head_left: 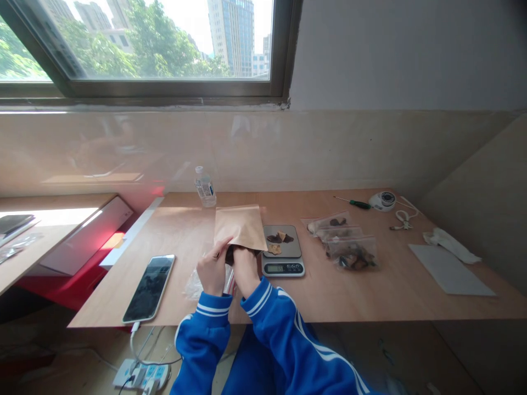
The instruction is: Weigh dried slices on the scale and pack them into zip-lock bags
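A brown kraft paper bag (pixel 239 224) lies on the table with its mouth towards me. Its edge is pinched in my left hand (pixel 211 270), thumb and fingers closed on the rim. My right hand (pixel 246 270) reaches into the mouth, so its fingers are hidden and I cannot see whether they hold anything. Just right of the bag stands a kitchen scale (pixel 284 268) with a lit display. On its plate rest several dried pieces, dark brown ones (pixel 273 239) and a tan one (pixel 275 249). Under my left wrist lies a transparent plastic bag (pixel 193 286).
Zip bags of dried pieces (pixel 354 257) sit right of the scale. Farther right are a screwdriver (pixel 359 204), a white camera (pixel 382 201) and white paper (pixel 450 269). A phone (pixel 149 288) charges at left; a water bottle (pixel 205 188) stands behind.
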### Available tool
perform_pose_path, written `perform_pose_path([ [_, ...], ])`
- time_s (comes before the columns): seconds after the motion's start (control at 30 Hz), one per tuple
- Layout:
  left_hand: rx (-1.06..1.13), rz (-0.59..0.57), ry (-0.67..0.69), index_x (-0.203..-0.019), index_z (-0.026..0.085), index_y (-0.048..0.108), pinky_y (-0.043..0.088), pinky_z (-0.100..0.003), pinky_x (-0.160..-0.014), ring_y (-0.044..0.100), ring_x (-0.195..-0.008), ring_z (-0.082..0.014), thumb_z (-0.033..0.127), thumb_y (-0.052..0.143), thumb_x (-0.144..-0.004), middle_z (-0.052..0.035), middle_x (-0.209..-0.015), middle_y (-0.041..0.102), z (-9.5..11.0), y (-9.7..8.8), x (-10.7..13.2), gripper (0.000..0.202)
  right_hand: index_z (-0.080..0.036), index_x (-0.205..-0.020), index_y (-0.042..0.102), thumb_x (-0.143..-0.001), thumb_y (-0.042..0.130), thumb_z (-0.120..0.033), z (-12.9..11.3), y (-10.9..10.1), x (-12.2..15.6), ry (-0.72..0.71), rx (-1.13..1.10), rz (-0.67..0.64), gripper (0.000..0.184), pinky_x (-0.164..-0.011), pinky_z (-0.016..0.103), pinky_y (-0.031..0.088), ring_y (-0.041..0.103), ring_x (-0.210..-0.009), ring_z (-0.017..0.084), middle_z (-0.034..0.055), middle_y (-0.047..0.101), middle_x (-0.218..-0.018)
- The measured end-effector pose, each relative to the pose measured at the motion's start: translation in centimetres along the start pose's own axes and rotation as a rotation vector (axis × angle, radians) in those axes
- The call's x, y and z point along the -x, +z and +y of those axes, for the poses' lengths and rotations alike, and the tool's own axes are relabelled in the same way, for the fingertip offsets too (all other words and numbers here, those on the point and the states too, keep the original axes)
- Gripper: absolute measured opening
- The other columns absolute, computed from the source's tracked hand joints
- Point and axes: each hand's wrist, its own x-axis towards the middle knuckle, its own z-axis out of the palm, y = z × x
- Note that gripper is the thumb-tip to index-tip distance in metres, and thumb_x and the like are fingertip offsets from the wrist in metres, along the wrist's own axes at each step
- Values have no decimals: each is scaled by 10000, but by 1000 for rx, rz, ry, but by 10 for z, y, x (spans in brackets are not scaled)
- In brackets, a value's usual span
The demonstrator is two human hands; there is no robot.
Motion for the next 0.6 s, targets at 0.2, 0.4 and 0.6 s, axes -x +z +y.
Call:
perform_pose_path([
  [0.2,21,-6,26,-1048,305,688,414,-187,-619,654,-743,-128,278,534,-843,5,-880,737,-2,3,3,258,-65,-973,666,-848,391,-3,-8,-15,17,187,212,-110,308,-738,377,503,662,-833,277,220,680,-884],
  [0.4,15,-18,23,-1049,306,687,417,-189,-620,663,-749,-133,278,534,-848,-3,-894,738,-2,5,5,254,-113,-1030,658,-861,435,-29,-3,-21,15,162,205,-145,292,-779,305,490,652,-869,216,157,686,-930],
  [0.6,-47,7,38,-1057,310,681,401,-185,-584,657,-711,-125,279,544,-844,-3,-913,737,-2,5,1,255,-184,-992,660,-901,423,-104,6,-43,42,-74,-70,71,266,-819,306,495,584,-928,184,64,666,-950],
])
